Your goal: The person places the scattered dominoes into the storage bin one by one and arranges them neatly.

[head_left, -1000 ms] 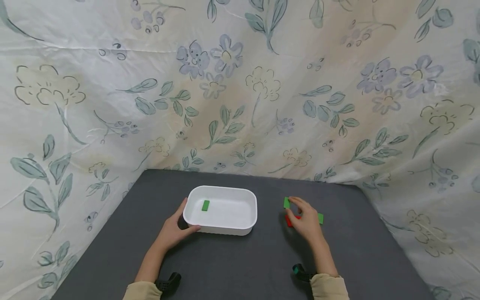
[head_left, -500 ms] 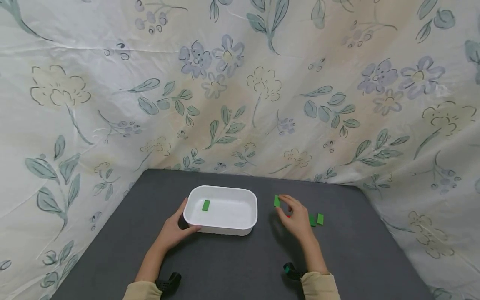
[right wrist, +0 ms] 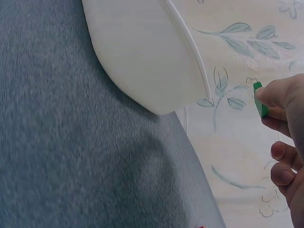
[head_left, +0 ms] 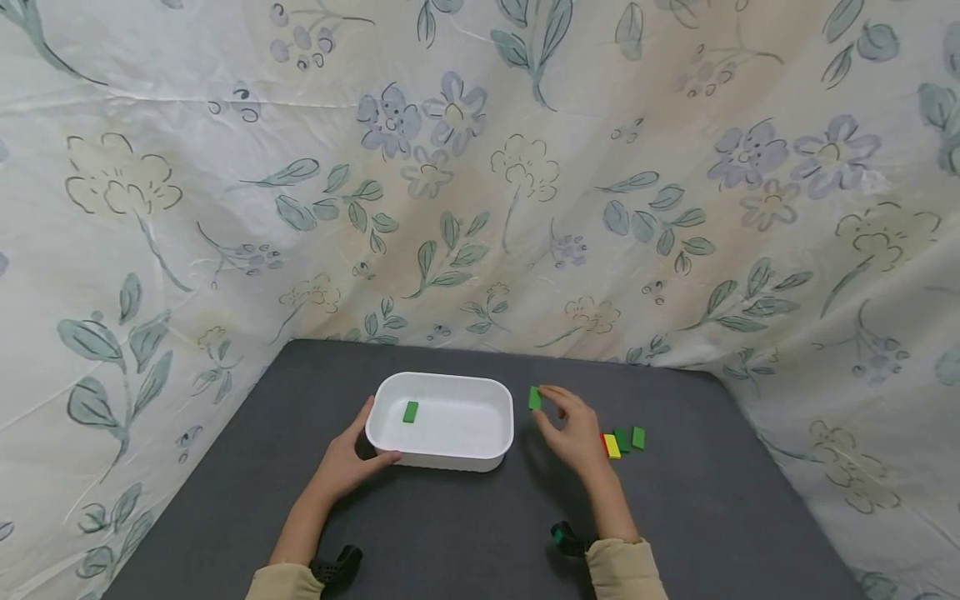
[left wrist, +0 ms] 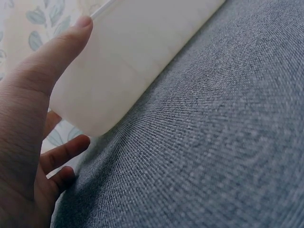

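A white rectangular plastic tub [head_left: 465, 463] stands on the dark cloth, with one green block [head_left: 410, 412] lying inside toward its left end. My left hand [head_left: 347, 462] holds the tub's near left corner, thumb along the front wall and fingers at the left side. In the left wrist view, that thumb [left wrist: 61, 50] reaches up to the tub's rim. To the right of the tub, my right hand [head_left: 572, 429] pinches a second green block [head_left: 535, 398] between thumb and fingertips, lifted above the cloth. The right wrist view shows this green block [right wrist: 260, 99] held apart from the tub.
Right of my right hand lie a yellow block [head_left: 612, 447], a darker green block [head_left: 622, 440] and another green block [head_left: 638, 437]. A sliver of red block [head_left: 603, 443] shows beside the yellow one. A floral curtain [head_left: 465, 208] hangs behind the table [head_left: 465, 533].
My right hand has moved left toward the tub with the pinched green block, uncovering the yellow and darker green blocks. My left hand and the tub have stayed in place.
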`<state>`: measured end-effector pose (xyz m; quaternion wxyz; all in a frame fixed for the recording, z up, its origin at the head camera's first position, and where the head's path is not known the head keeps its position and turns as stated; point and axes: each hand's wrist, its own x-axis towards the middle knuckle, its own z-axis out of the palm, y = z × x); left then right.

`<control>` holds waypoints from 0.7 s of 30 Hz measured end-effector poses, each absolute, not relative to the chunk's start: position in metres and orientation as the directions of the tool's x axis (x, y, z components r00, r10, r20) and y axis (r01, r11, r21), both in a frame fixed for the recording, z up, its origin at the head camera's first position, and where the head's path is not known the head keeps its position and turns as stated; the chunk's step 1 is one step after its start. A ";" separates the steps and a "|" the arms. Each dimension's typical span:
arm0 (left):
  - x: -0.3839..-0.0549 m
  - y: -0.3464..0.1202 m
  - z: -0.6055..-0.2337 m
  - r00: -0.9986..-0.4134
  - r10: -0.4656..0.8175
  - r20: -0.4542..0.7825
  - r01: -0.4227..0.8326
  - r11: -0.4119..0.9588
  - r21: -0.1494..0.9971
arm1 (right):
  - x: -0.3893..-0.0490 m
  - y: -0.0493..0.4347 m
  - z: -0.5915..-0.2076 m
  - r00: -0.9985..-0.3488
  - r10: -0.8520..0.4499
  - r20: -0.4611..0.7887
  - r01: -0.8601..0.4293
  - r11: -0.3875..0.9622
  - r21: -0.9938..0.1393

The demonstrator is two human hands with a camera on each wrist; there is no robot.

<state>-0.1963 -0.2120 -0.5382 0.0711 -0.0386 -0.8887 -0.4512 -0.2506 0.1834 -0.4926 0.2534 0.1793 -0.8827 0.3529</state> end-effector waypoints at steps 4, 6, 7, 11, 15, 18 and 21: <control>-0.197 -0.212 -0.538 -0.986 0.005 0.168 0.138 0.592 0.794 | -0.252 0.176 -0.491 -0.809 -0.136 0.572 -0.494 0.685 -0.536; -0.197 -0.212 -0.537 -0.985 0.005 0.172 0.141 0.593 0.792 | -0.252 0.173 -0.489 -0.811 -0.141 0.568 -0.496 0.680 -0.540; -0.197 -0.212 -0.538 -0.985 0.007 0.174 0.144 0.595 0.791 | -0.252 0.171 -0.488 -0.814 -0.143 0.562 -0.495 0.676 -0.546; -0.198 -0.213 -0.539 -0.984 0.006 0.178 0.147 0.593 0.791 | -0.250 0.164 -0.484 -0.828 -0.159 0.538 -0.495 0.658 -0.568; -0.200 -0.213 -0.541 -0.984 0.003 0.180 0.148 0.588 0.796 | -0.250 0.159 -0.482 -0.835 -0.176 0.522 -0.498 0.645 -0.579; -0.201 -0.213 -0.541 -0.983 0.004 0.183 0.150 0.593 0.791 | -0.250 0.155 -0.482 -0.828 -0.184 0.529 -0.509 0.641 -0.574; -0.202 -0.213 -0.541 -0.983 0.005 0.182 0.150 0.593 0.791 | -0.250 0.150 -0.481 -0.820 -0.191 0.539 -0.523 0.633 -0.571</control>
